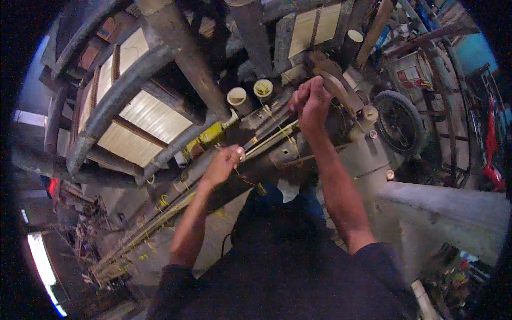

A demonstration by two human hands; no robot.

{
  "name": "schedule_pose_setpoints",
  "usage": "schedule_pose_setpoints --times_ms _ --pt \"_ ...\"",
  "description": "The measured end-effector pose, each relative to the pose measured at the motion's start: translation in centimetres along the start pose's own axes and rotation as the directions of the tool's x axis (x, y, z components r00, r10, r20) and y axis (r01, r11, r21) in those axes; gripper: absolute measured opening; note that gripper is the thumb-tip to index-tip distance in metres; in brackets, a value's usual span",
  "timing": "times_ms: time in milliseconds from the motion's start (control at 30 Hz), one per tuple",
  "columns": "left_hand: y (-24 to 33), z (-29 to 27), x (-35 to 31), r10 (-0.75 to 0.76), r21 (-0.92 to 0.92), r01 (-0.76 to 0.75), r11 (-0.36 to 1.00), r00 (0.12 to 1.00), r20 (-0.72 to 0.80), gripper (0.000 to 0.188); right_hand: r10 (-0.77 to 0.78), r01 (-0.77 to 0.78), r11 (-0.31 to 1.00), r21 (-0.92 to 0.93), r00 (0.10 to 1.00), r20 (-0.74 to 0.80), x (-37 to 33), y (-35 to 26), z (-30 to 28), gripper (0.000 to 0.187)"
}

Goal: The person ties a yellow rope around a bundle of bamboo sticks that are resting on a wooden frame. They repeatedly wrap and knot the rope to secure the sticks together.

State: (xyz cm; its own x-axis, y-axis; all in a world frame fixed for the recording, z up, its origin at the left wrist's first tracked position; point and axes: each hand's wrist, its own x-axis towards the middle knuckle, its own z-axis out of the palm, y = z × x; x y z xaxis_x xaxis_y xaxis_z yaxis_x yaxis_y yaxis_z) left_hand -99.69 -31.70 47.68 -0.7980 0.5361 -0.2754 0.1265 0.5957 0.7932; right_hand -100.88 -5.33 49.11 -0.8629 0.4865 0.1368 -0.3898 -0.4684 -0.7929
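Note:
My left hand (225, 162) is closed, with its fingertips pinched together at the near side of a long beam (272, 120). Whatever sits in that pinch is too small or hidden to name. Farther off and to the right, my right hand (312, 104) is raised in a fist; what it grips, if anything, does not show. Pale thin strips (272, 136) run diagonally along the beam between the two hands. Just beyond my left hand lies a yellow object (209, 133). Two round, light-coloured cup-like containers stand beyond the beam, a left one (237, 97) and a right one (263, 88).
A large dark wooden frame with pale woven-looking panels (154, 114) fills the far left. Strips tied with yellow string (146, 232) extend to the lower left. At the right are a spoked wheel (397, 122) and a grey ledge (445, 205).

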Motion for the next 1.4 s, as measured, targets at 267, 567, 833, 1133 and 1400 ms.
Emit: schedule_pose_setpoints --times_ms 267,567,833,1133,1400 --pt "2.5 5.8 6.3 0.145 0.499 -0.067 0.864 0.982 -0.121 0.027 0.689 -0.333 0.47 -0.818 0.717 0.104 -14.6 1.8 -20.4 0.05" --pt "-0.7 9.4 7.7 0.068 0.571 0.034 0.82 0.985 -0.156 0.029 0.758 -0.185 0.563 -0.806 0.504 0.414 -11.4 -3.1 -11.3 0.018" --pt "1.1 12.6 7.9 0.341 0.44 -0.06 0.896 0.727 -0.595 0.029 0.16 0.65 0.755 -0.088 -0.052 0.986 5.4 1.5 9.9 0.02" --pt "2.9 12.1 8.6 0.158 0.38 0.077 0.922 0.821 -0.548 0.027 0.393 0.604 0.122 -0.787 0.699 0.597 10.4 11.2 1.5 0.024" --pt "2.6 11.2 7.8 -0.021 -0.06 -0.012 0.998 0.852 -0.523 0.027 0.772 0.298 0.52 -0.8 0.238 0.59 -9.5 3.3 -10.0 0.02"
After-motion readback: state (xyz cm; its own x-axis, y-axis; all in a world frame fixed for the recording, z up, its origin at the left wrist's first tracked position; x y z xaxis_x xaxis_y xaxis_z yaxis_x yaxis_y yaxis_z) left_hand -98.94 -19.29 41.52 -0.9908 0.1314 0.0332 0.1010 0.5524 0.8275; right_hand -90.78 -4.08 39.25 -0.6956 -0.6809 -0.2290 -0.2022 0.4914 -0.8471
